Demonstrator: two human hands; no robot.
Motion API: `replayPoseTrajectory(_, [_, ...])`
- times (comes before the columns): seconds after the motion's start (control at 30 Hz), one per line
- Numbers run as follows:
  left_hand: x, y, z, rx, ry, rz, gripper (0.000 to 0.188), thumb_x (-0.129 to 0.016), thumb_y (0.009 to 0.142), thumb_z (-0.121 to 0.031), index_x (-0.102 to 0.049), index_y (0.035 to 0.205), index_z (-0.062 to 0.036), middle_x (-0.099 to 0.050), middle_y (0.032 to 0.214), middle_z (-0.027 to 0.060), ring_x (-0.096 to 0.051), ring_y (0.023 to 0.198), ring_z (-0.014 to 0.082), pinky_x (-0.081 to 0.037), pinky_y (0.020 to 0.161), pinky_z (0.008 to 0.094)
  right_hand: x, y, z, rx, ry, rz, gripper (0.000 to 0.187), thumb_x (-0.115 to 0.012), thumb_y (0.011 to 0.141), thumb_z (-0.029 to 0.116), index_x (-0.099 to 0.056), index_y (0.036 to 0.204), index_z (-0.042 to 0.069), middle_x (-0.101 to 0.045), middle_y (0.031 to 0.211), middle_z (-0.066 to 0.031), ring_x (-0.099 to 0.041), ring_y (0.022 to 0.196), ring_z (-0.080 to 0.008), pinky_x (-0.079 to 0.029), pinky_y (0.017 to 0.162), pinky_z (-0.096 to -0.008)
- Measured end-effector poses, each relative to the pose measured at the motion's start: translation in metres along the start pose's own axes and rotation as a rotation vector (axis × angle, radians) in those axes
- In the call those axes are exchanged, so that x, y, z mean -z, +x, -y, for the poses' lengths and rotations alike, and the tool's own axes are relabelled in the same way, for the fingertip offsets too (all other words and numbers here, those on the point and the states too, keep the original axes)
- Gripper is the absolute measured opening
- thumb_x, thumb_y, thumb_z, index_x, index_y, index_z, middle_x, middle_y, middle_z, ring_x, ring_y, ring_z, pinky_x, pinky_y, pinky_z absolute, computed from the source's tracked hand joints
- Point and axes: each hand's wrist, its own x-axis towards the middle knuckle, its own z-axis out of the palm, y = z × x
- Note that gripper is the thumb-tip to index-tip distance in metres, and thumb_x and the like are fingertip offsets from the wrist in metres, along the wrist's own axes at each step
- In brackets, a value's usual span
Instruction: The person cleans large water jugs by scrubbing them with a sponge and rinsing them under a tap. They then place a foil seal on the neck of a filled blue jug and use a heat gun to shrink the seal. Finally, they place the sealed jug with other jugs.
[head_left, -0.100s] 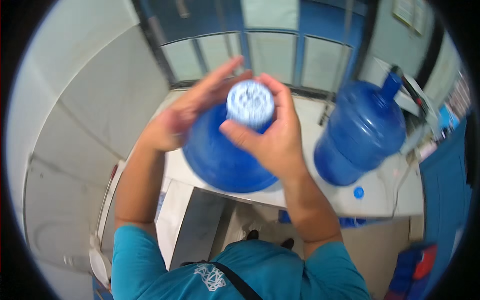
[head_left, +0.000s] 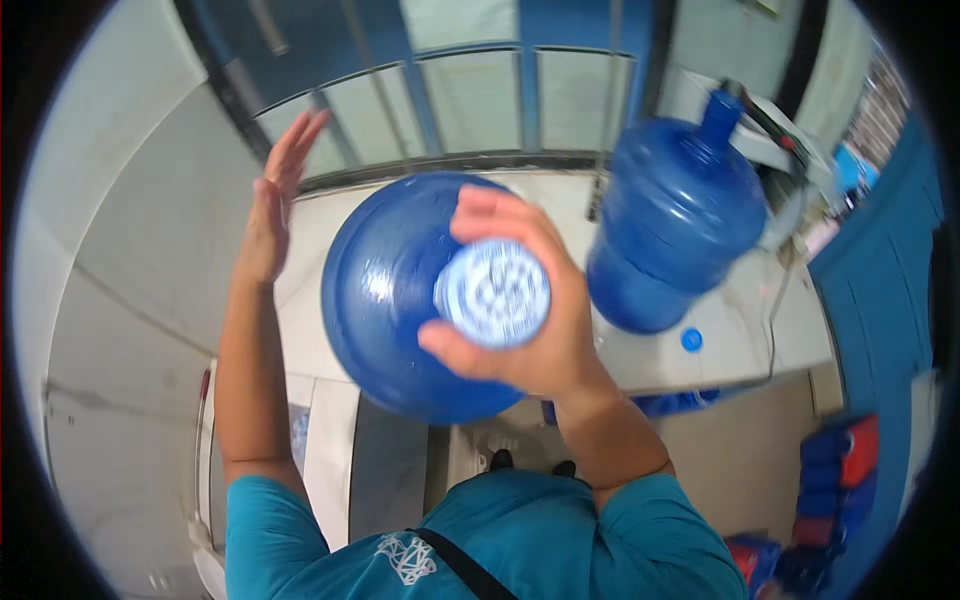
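Note:
My right hand (head_left: 550, 320) curls its fingers and thumb round the sides of a round white-and-blue patterned bottle cap (head_left: 497, 293). Below it, a large blue water jug (head_left: 385, 345) is seen from above on the white counter. The jug's neck is hidden under the cap and hand, so I cannot tell how the cap sits on it. Off to the jug's left, my left hand (head_left: 272, 215) is raised, open and holding nothing, its fingers stretched upward.
Another blue water jug (head_left: 680, 220) with a narrow neck stands on the counter (head_left: 640, 365) at right. A small blue cap (head_left: 691, 340) and a thin cable lie near it. A blue-framed glass partition (head_left: 470, 100) bounds the back, and a pale wall (head_left: 130, 270) the left.
My left hand has left the cap's side and swung away to the left. The right hand with the cap shows lower in the picture, and the view has shifted.

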Motion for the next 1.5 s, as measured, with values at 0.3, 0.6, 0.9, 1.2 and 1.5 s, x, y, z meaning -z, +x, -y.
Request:
replayPoseTrajectory(0.3, [0.002,-0.115,0.172,1.037,-0.600,0.176,0.075,-0.042,0.094,-0.066,-0.061,0.126,-0.0005,-0.069,0.113,0.0172,-0.068,0.099,0.0268,-0.052,0.094,0.0401,0.023,-0.155,0.029,0.119,0.362,-0.144,0.055,-0.085,0.065,0.014,-0.060,0.113,0.006,-0.058,0.133,-0.0224,-0.048,0.133,-0.0387,-0.022,0.117,-0.0561])
replayPoseTrajectory(0.6, [-0.133,-0.174,-0.003,1.332,-0.314,0.545,0.077,-0.034,0.097,-0.065,-0.042,0.145,-0.0057,-0.053,0.140,0.0179,-0.054,0.126,0.0303,-0.044,0.106,0.0482,0.159,-0.292,0.078,-0.036,0.756,-0.697,0.047,-0.078,0.070,0.014,-0.055,0.109,0.001,-0.064,0.110,-0.0204,-0.066,0.104,-0.0318,-0.042,0.107,-0.0520])
replayPoseTrajectory(0.9, [-0.479,-0.321,-0.020,1.505,-0.396,0.961,0.086,-0.042,0.093,-0.068,-0.030,0.152,-0.0063,-0.035,0.155,0.0150,-0.038,0.140,0.0318,-0.029,0.116,0.0485,0.362,-0.557,0.153,-0.248,0.457,-0.987,0.045,-0.079,0.072,0.017,-0.053,0.105,0.002,-0.063,0.097,-0.0138,-0.067,0.091,-0.0256,-0.051,0.096,-0.0462])
replayPoseTrajectory(1.2, [-0.778,-0.244,-0.173,1.455,-0.193,1.230,0.093,-0.046,0.088,-0.073,-0.033,0.150,-0.0044,-0.039,0.152,0.0183,-0.041,0.138,0.0333,-0.031,0.114,0.0491,0.554,-0.649,0.228,-0.176,0.123,-1.176,0.051,-0.082,0.073,0.025,-0.051,0.108,0.005,-0.059,0.095,-0.0107,-0.064,0.090,-0.0265,-0.048,0.097,-0.0480])
replayPoseTrajectory(1.5, [-1.055,-0.154,-0.172,1.247,-0.433,1.304,0.080,-0.039,0.095,-0.062,-0.034,0.149,-0.0025,-0.041,0.150,0.0203,-0.041,0.137,0.0334,-0.029,0.115,0.0428,0.772,-0.653,0.202,-0.182,-0.057,-1.290,0.057,-0.083,0.070,0.028,-0.048,0.110,0.007,-0.055,0.097,-0.0085,-0.059,0.092,-0.0256,-0.044,0.100,-0.0489])
